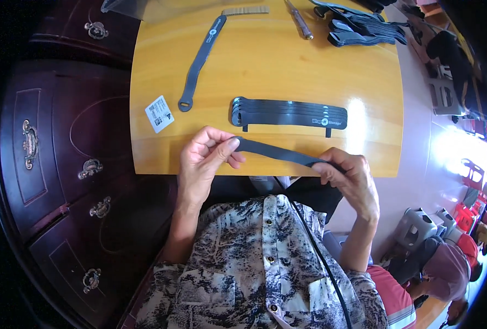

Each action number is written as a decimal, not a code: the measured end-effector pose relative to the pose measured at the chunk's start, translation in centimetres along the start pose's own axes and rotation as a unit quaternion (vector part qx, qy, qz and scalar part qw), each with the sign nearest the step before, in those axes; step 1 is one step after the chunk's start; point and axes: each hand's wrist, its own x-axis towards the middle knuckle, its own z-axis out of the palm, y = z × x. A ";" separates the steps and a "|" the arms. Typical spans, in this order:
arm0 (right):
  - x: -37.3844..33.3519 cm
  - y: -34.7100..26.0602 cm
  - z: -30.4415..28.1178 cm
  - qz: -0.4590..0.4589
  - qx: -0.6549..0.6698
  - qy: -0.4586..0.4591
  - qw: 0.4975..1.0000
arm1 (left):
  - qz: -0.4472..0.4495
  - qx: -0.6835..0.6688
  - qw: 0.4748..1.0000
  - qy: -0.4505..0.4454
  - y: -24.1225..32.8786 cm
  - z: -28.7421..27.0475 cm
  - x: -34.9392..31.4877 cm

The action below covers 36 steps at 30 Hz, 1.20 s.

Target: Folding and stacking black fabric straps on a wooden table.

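Between my two hands a dark grey strap is stretched over the near edge of the table. My left hand pinches its left end between thumb and fingers. At the other end, my right hand is closed round the strap, hiding its tip. Just beyond lies a neat stack of black straps, with two short dark tabs sticking out beneath it. A single strap with a looped end rests farther off to the left. Near that loop is a white printed label card.
Everything rests on a yellow wooden table. At its far right is a pile of black straps, beside a screwdriver-like tool. A tan ridged strip lies at the far edge. Dark drawers stand left; people and stools are at right.
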 end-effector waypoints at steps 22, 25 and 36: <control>2.6 3.1 -0.9 0.047 0.198 0.202 0.958 | 0.072 0.143 0.983 0.085 -1.3 0.6 1.2; 2.8 2.5 -0.9 0.045 0.227 0.207 0.951 | 0.066 0.123 0.985 0.104 -1.3 0.9 1.3; 2.4 3.9 -1.2 0.043 0.242 0.224 0.943 | 0.043 0.134 0.983 0.118 -1.0 1.3 1.7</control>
